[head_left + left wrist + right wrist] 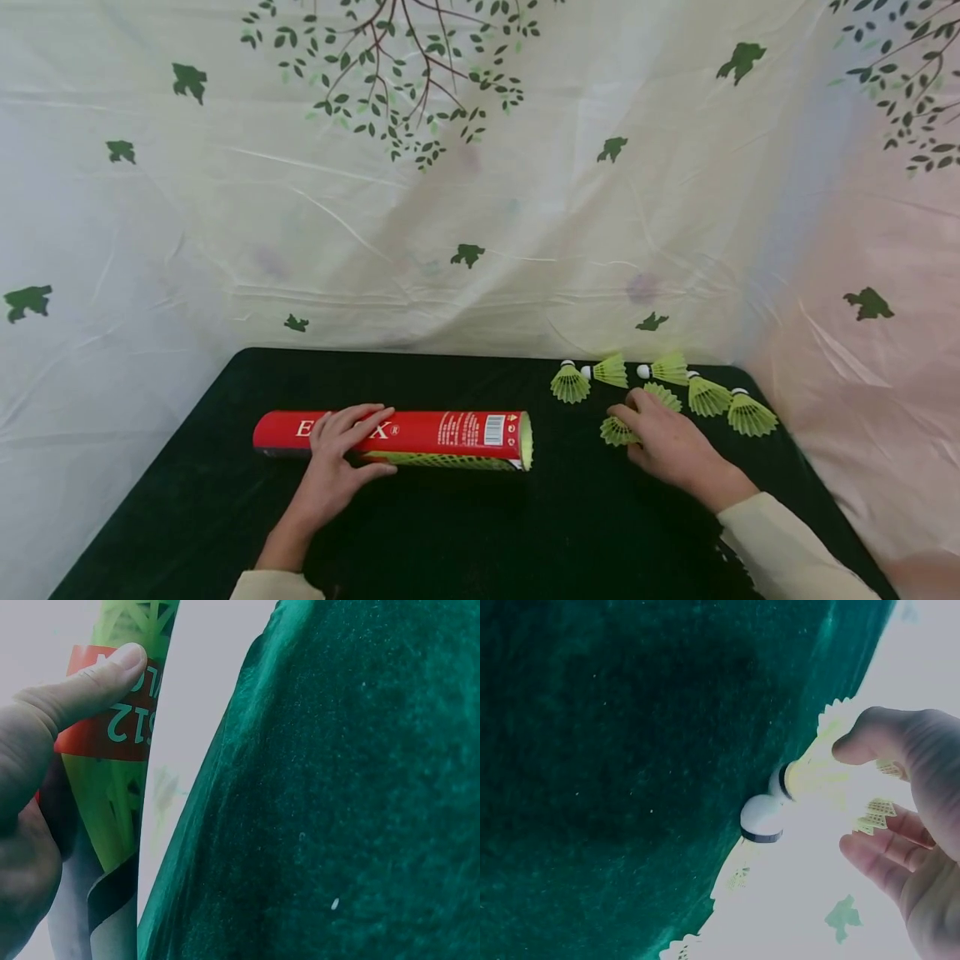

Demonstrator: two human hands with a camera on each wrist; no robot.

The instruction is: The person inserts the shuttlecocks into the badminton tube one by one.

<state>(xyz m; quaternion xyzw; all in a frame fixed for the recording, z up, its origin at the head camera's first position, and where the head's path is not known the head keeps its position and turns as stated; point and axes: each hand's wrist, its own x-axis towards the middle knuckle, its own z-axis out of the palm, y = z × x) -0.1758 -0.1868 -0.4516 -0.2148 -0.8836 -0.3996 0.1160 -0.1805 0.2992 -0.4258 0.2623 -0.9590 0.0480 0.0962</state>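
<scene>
My left fingers point(367, 427) grip the red tube point(457, 427), lower centre; lower right, my right fingers point(633, 417) meet a shuttlecock point(617, 432), grip unclear.

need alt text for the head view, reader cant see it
A person's left hand holds a red cylindrical tube lying on a dark green cloth-covered table, while the right hand is among yellow-green, white-tipped shuttlecocks. A pale, leaf-patterned fabric backdrop hangs behind.

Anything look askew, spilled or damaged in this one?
Nothing looks plainly damaged. One small oddity: a white speck on the dark green cloth, too small to identify. The loose shuttlecocks point different ways right of the red tube, which lies on its side.
</scene>
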